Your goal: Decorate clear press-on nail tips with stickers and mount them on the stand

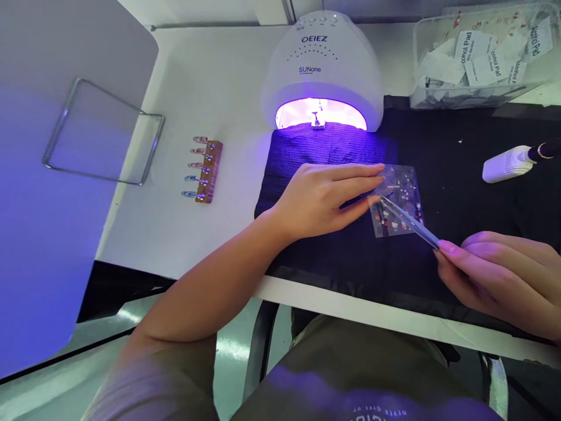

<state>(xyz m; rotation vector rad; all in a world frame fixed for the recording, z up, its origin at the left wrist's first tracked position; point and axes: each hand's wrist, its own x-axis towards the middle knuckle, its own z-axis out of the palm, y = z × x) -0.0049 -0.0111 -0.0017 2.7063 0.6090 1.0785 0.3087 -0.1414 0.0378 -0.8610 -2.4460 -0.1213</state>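
Observation:
My left hand (326, 197) lies flat on the black mat (460, 193), fingers stretched out, with the fingertips pressing the left edge of a small clear sticker sheet (401, 202). My right hand (499, 278) pinches a pair of slim metal tweezers (409, 221), whose tips rest on the sheet close to my left fingertips. The sheet carries several tiny printed decals.
A white UV nail lamp (322, 73) glows purple at the back, a small piece inside it. A wooden holder with several nail tips (205, 169) sits left on the white table (210, 88). A clear box of alcohol pads (482, 55) and a white bottle (508, 164) are at right.

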